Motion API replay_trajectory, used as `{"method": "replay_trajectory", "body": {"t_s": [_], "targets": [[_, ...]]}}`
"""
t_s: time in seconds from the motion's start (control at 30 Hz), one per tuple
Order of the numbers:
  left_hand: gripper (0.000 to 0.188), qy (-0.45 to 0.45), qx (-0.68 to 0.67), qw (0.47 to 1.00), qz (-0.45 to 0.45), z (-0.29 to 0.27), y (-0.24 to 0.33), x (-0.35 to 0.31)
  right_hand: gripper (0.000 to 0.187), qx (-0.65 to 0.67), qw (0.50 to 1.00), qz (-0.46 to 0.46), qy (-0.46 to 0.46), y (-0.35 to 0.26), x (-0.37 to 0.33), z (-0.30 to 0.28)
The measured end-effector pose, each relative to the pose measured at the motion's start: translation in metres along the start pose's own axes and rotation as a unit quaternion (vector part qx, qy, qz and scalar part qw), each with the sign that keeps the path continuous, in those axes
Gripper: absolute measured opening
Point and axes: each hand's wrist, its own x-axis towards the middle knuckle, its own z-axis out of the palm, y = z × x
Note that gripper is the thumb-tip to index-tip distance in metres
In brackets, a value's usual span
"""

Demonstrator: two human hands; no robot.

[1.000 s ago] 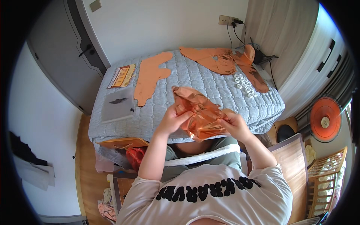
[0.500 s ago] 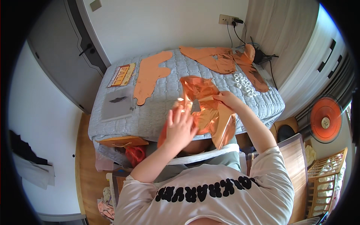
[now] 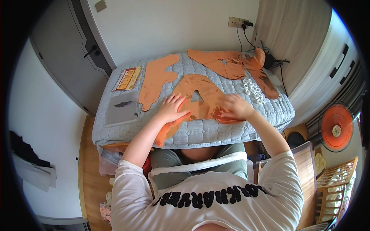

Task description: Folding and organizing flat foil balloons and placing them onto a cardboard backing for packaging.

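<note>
A flat, copper-orange foil letter balloon (image 3: 202, 109) shaped like an A lies on the grey quilted bed in front of me, with a small triangular hole near its middle. My left hand (image 3: 172, 109) rests on its left leg with fingers spread, pressing the foil down. My right hand (image 3: 236, 106), blurred by motion, is over the balloon's right leg, where the foil is creased and folded. Farther left lies another flat foil balloon (image 3: 156, 79) with a notched edge. At the back right are a second A-shaped foil balloon (image 3: 217, 61) and a crumpled one (image 3: 264, 79).
White ring-like rolls (image 3: 252, 91) are grouped on the quilt (image 3: 227, 134) at right. A clear plastic bag (image 3: 122, 109) and a colourful printed card (image 3: 127, 78) lie at left. Black cables (image 3: 269, 61) gather at the back right corner. A red fan (image 3: 336, 127) stands farther right.
The foil balloon came down from my hands onto the quilt and now lies spread out flat. My left hand moved left onto its leg; my right hand let go of its edge.
</note>
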Motion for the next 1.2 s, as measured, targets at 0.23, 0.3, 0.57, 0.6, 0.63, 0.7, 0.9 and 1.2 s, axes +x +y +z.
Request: {"method": "replay_trajectory", "body": {"t_s": [0.23, 0.3, 0.57, 0.6, 0.63, 0.7, 0.9, 1.2], "targets": [[0.086, 0.003, 0.017, 1.0, -0.006, -0.001, 0.002, 0.031, 0.069, 0.099, 0.988, 0.045, -0.108, -0.011, -0.045, -0.007], [0.083, 0.018, 0.02, 1.0, -0.008, 0.009, -0.006, 0.044, 0.069, 0.087, 0.988, 0.086, -0.094, 0.0, -0.055, 0.001], [0.036, 0.359, -0.348, 0.865, 0.04, -0.013, -0.042, 0.028, 0.067, 0.17, 0.973, 0.137, -0.076, 0.006, -0.05, -0.008], [0.035, 0.376, -0.418, 0.827, 0.021, -0.023, -0.051, 0.014, 0.067, 0.2, 0.966, 0.154, -0.054, 0.006, -0.044, -0.009], [0.035, 0.38, -0.415, 0.826, 0.016, -0.03, -0.057, -0.001, 0.062, 0.198, 0.968, 0.155, -0.015, 0.003, -0.036, -0.011], [0.04, 0.405, -0.438, 0.799, -0.073, -0.042, -0.06, -0.042, 0.057, 0.226, 0.958, 0.179, 0.0, -0.009, -0.009, -0.016], [0.066, 0.348, 0.003, 0.87, -0.348, -0.026, -0.032, -0.107, 0.035, 0.274, 0.957, 0.082, 0.041, -0.068, 0.136, 0.024], [0.062, 0.315, 0.043, 0.88, -0.353, -0.011, -0.054, -0.091, 0.04, 0.249, 0.963, 0.106, -0.007, -0.111, 0.304, 0.148]]}}
